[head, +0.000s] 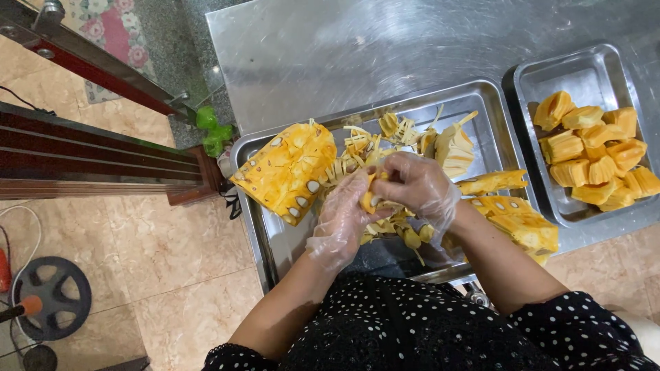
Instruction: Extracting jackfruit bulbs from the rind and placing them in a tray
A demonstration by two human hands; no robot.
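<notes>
Hands in thin plastic gloves, left hand (344, 213) and right hand (419, 185), both clamp a soft, slippery-looking jackfruit pod (369, 198) above the steel tray (271, 240), a large chunk (289, 172) at nine o'clock.

Two steel trays (495, 96); two gloved hands (419, 185); one large jackfruit slab (287, 172)

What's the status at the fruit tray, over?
Left hand and right hand, both gloved, grip one yellow jackfruit pod. Big tray holds rind and fibres. Nothing blocking.
</notes>
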